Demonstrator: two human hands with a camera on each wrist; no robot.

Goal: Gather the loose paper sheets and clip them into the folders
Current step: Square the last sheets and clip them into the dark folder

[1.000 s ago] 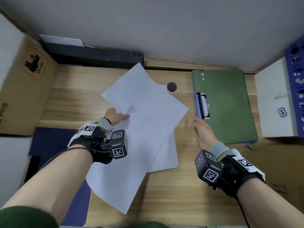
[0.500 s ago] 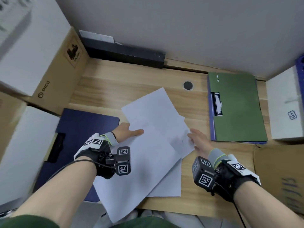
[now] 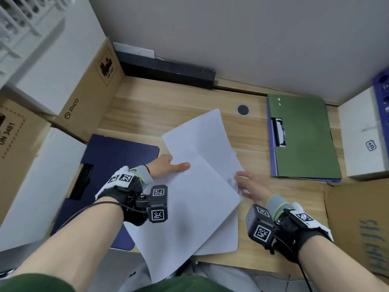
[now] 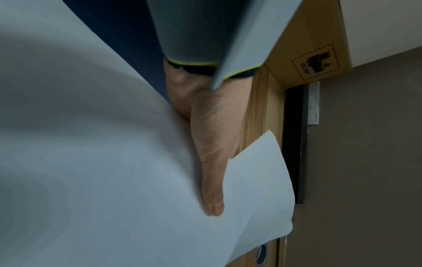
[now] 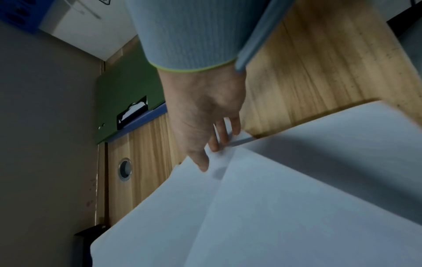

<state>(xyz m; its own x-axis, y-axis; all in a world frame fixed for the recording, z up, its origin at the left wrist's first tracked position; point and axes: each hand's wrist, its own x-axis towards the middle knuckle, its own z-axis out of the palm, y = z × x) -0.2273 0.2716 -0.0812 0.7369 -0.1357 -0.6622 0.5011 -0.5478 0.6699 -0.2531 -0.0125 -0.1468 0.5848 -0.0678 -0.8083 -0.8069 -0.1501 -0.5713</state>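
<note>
Left hand [image 3: 166,165] pinches sheets [image 3: 195,186], thumb on top; right hand [image 3: 251,187] fingers relaxed, touching sheet edge. Box [image 3: 84,95] reads "PICO", "UN 3481". Green folder [image 3: 305,135] on desk [image 3: 160,110].

Right hand [image 5: 205,108] reaching down with relaxed fingers [image 5: 203,162] touching the edge of overlapping white paper sheets [image 5: 274,207], lying on the light wooden bench [image 5: 319,72], green clip folder [image 5: 123,90] lying beyond

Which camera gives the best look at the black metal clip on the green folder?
The head view: the black metal clip on the flat green folder shows whole from above. The right wrist view catches the clip small, dark and skewed beyond the right hand. The left wrist view misses it entirely.
</note>
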